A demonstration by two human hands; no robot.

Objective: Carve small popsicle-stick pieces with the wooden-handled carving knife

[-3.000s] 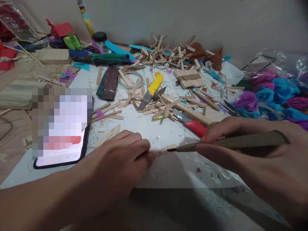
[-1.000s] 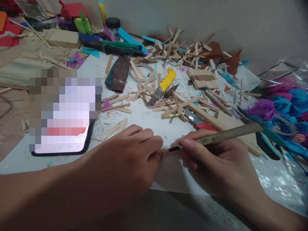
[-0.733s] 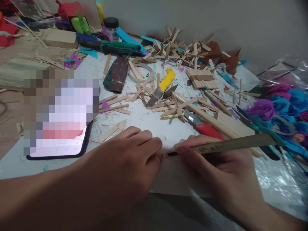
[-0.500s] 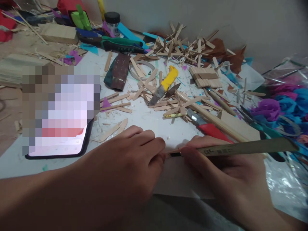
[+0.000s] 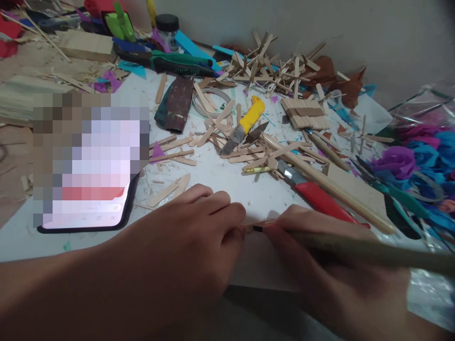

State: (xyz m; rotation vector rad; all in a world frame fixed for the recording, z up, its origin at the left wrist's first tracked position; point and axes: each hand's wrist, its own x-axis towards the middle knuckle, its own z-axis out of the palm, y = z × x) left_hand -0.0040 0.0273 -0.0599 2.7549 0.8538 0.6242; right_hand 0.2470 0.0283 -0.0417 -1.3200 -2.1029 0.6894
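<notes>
My left hand [image 5: 209, 237] is closed at the table's front edge, its thumb and fingertips pinching a thin wooden stick [image 5: 262, 221] that is mostly hidden. Close to its right, my right hand [image 5: 330, 265] grips a long, flat, grey-green-handled tool [image 5: 384, 255], smeared by motion. The tool's narrow dark end reaches toward the left fingertips beside the stick; whether it touches the stick I cannot tell. Beyond the right hand lies a red box cutter [image 5: 325, 201]. Farther back rest a yellow-handled cutter [image 5: 252, 113] and loose craft sticks [image 5: 249, 154].
A lit phone [image 5: 130, 201], partly blurred out, leans at the left. Green-handled pliers [image 5: 185, 64], a jar [image 5: 167, 31] and a heap of craft sticks [image 5: 270, 66] line the back. Paper flowers [image 5: 394, 161] and green-handled scissors [image 5: 401, 196] lie at the right.
My right hand has tilted and shifted slightly, swinging the tool's far end down and to the right. More of the red box cutter shows. My left hand is nearly still.
</notes>
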